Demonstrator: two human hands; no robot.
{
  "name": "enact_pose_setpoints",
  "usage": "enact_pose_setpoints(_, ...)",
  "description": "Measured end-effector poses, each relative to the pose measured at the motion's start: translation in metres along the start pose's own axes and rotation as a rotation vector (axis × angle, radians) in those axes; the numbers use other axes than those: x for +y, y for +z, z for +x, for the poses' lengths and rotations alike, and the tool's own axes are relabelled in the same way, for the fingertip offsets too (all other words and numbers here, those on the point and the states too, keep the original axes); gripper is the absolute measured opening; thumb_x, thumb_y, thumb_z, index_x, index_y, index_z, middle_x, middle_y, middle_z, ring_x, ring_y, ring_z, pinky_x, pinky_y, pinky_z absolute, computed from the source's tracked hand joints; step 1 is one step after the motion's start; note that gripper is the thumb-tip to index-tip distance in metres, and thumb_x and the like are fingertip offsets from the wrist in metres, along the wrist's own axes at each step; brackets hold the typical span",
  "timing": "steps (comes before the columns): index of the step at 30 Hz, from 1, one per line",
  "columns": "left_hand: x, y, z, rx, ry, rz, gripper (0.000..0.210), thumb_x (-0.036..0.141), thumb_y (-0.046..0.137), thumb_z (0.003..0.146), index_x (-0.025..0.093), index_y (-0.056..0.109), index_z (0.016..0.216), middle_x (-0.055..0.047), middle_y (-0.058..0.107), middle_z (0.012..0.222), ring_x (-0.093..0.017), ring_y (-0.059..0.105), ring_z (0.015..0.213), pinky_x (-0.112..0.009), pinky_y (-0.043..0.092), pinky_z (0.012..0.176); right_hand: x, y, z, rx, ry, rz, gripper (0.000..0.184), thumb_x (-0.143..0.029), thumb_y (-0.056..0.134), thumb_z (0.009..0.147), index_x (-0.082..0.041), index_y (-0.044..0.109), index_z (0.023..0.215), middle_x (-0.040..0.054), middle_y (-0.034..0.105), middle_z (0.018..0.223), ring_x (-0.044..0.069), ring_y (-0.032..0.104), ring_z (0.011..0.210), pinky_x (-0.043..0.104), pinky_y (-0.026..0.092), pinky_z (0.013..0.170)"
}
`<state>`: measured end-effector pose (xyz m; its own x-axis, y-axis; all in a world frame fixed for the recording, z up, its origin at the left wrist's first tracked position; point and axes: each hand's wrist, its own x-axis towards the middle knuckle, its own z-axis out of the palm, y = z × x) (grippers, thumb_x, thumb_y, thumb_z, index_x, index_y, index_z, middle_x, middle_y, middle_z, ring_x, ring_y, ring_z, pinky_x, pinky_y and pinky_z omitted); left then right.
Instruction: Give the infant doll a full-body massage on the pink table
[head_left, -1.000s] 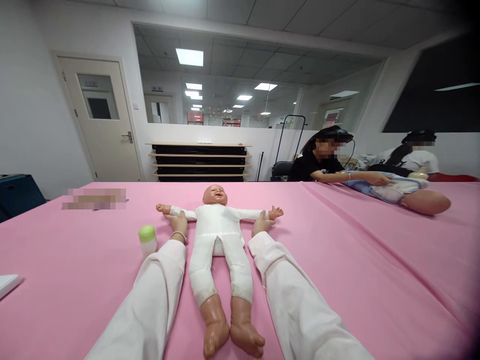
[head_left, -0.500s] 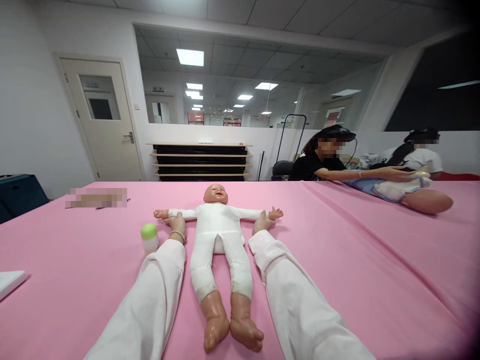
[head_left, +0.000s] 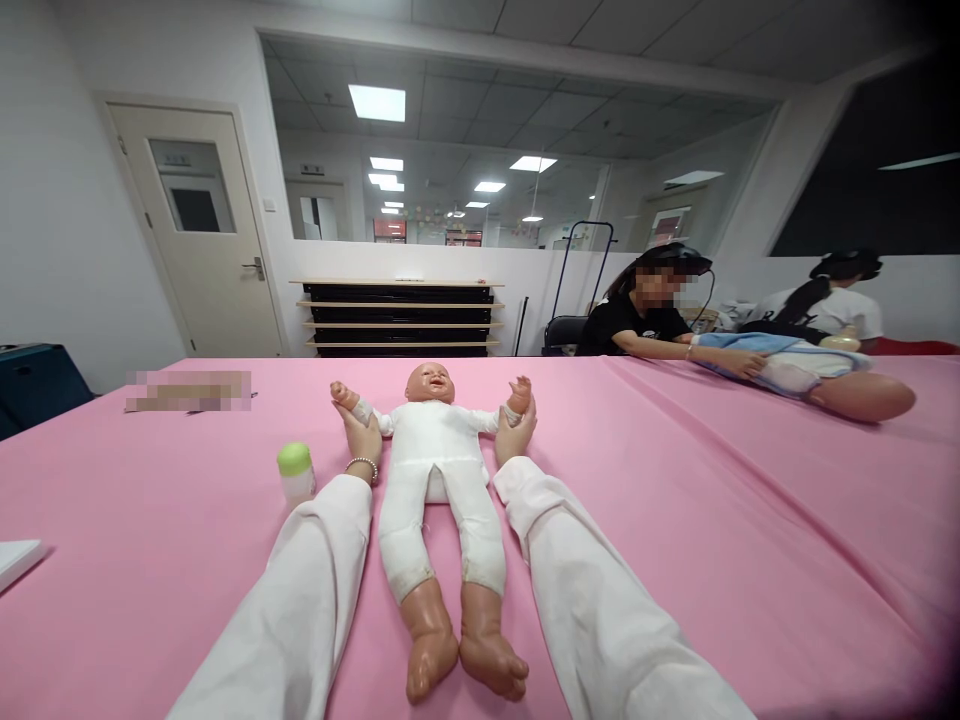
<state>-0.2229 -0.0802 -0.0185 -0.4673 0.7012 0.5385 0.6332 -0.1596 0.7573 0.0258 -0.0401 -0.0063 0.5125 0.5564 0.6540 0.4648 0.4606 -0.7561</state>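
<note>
A baby doll (head_left: 435, 445) with a white cloth body lies on its back in the middle, feet toward me. My left hand (head_left: 363, 440), with a beaded bracelet, grips the doll's arm on the left side near its wrist. Around the doll's other forearm, on the right side, my right hand (head_left: 515, 432) is closed. Both doll arms are bent upward, the little hands raised above my fingers. Beside my left forearm stands a small bottle (head_left: 295, 473) with a green cap.
A pink cloth (head_left: 675, 520) covers the table, with a long fold at right. Across the table a person in black (head_left: 637, 310) handles another doll (head_left: 855, 385) in a blue wrap; another person sits behind. A white object (head_left: 19, 562) lies at the left edge.
Both my hands have lifted the doll's arms from stretched out sideways to bent up and inward. The co-worker's hand has moved left along the other doll.
</note>
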Motion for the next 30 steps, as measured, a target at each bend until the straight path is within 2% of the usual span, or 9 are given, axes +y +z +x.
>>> enact_pose_setpoints(3,0.011,-0.001,-0.003,0.041,-0.083,-0.019,0.083,0.021,0.042,0.084,0.009,-0.017,0.141,-0.020,0.024,0.145,-0.030,0.033,0.131,-0.042,0.035,0.103,-0.001,0.003,-0.006,-0.090,-0.019,-0.042,0.061,-0.027,0.049,0.075,-0.020,0.037,0.133,0.0123,0.047,0.116,0.020,0.054,0.101,0.034,0.046,0.085)
enact_pose_setpoints(7,0.024,-0.001,-0.008,-0.098,0.005,0.031,0.080,0.024,0.043,0.084,0.017,-0.010,0.144,-0.015,0.020,0.148,-0.030,0.040,0.126,-0.043,0.046,0.091,-0.011,0.003,-0.014,-0.313,-0.151,-0.189,0.060,-0.019,0.048,0.075,-0.028,0.039,0.133,0.0099,0.041,0.123,0.020,0.054,0.101,0.031,0.050,0.073)
enact_pose_setpoints(9,0.026,0.000,-0.008,-0.155,0.104,0.077,0.076,0.022,0.041,0.084,0.015,-0.003,0.145,-0.013,0.017,0.149,-0.030,0.035,0.130,-0.042,0.045,0.093,-0.016,0.003,-0.016,-0.401,-0.223,-0.235,0.056,-0.016,0.046,0.076,-0.029,0.044,0.130,0.0102,0.039,0.126,0.021,0.052,0.105,0.033,0.050,0.076)
enact_pose_setpoints(12,0.025,0.003,-0.006,-0.193,0.249,0.165,0.070,0.013,0.039,0.081,0.012,0.009,0.145,-0.013,0.019,0.149,-0.025,0.025,0.135,-0.039,0.035,0.104,-0.020,0.005,-0.016,-0.494,-0.348,-0.237,0.046,-0.018,0.044,0.081,-0.030,0.051,0.125,0.0083,0.038,0.130,0.022,0.049,0.110,0.037,0.046,0.089)
enact_pose_setpoints(15,0.023,0.004,-0.005,-0.218,0.305,0.258,0.070,0.008,0.040,0.079,0.015,0.015,0.144,-0.011,0.020,0.149,-0.025,0.030,0.132,-0.039,0.035,0.103,-0.020,0.009,-0.016,-0.546,-0.466,-0.212,0.040,-0.020,0.041,0.085,-0.033,0.055,0.121,0.0061,0.040,0.131,0.023,0.045,0.116,0.041,0.041,0.096)
enact_pose_setpoints(20,0.027,0.003,-0.005,-0.270,0.322,0.428,0.066,0.013,0.041,0.081,0.025,0.022,0.143,-0.009,0.026,0.147,-0.030,0.045,0.118,-0.043,0.043,0.091,-0.022,0.013,-0.014,-0.623,-0.592,-0.215,0.037,-0.022,0.042,0.087,-0.034,0.056,0.119,0.0066,0.049,0.124,0.023,0.045,0.116,0.042,0.039,0.097)
enact_pose_setpoints(23,0.030,0.001,-0.006,-0.307,0.346,0.505,0.061,0.017,0.038,0.084,0.030,0.024,0.142,-0.008,0.032,0.144,-0.030,0.046,0.113,-0.044,0.044,0.087,-0.027,0.013,-0.013,-0.664,-0.658,-0.217,0.035,-0.024,0.043,0.088,-0.033,0.056,0.119,0.0048,0.054,0.118,0.020,0.048,0.111,0.039,0.038,0.098)
enact_pose_setpoints(30,0.040,0.000,-0.004,-0.381,0.344,0.550,0.053,0.021,0.034,0.088,0.039,0.031,0.137,-0.006,0.039,0.140,-0.031,0.046,0.107,-0.050,0.042,0.084,-0.030,0.014,-0.014,-0.718,-0.713,-0.206,0.033,-0.025,0.042,0.089,-0.033,0.057,0.118,0.0024,0.055,0.119,0.018,0.047,0.111,0.036,0.035,0.099)
